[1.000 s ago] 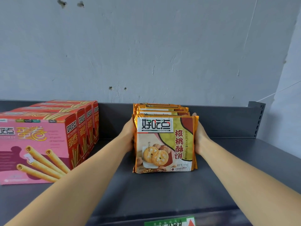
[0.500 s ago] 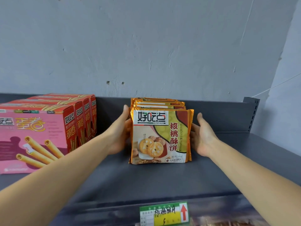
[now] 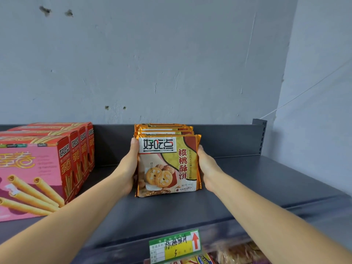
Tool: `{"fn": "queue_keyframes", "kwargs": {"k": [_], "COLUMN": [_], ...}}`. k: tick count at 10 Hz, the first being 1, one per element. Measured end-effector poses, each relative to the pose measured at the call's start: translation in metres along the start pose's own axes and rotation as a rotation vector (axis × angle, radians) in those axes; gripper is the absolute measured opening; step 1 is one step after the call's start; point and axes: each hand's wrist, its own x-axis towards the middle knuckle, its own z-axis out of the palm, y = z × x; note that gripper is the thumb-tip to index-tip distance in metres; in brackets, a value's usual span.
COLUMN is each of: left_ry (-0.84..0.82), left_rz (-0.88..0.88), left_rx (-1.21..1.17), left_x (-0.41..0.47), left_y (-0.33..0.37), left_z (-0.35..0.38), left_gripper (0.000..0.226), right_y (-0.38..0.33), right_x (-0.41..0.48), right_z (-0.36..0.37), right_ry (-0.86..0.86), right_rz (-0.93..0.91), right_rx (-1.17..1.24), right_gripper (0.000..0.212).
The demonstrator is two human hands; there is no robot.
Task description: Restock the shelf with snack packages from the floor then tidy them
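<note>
Stood upright in a row on the shelf (image 3: 247, 187), mid-depth, right of the pink boxes (image 3: 38, 168): cookie packs (image 3: 167, 164). Pressed flat against the row's two sides, left hand (image 3: 128, 168) and right hand (image 3: 206, 168), fingers straight, not curled around anything. Probably squaring the edges so the fronts lined up above the price tag (image 3: 175, 244).
</note>
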Motion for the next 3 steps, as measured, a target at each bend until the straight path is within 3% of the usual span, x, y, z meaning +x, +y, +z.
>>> {"fn": "queue_keyframes", "kwargs": {"k": [1,2,3], "left_ry": [0.172,0.223,0.235], "left_rz": [0.149,0.308,0.354], "left_rx": [0.217,0.474,0.683], "left_x": [-0.004,-0.007,-0.024], "left_y": [0.009,0.016,0.022], "left_z": [-0.001,-0.003,-0.001], "left_gripper": [0.043,0.04,0.04], "right_y": [-0.006,-0.012,-0.018], "right_x": [-0.015,-0.028,-0.048], "right_z": [-0.006,-0.013,-0.016], "right_ry": [0.089,0.161,0.148], "right_rz": [-0.115,-0.233,-0.316], "right_rx": [-0.148,-0.35,-0.517], "right_gripper": [0.041,0.046,0.052]}}
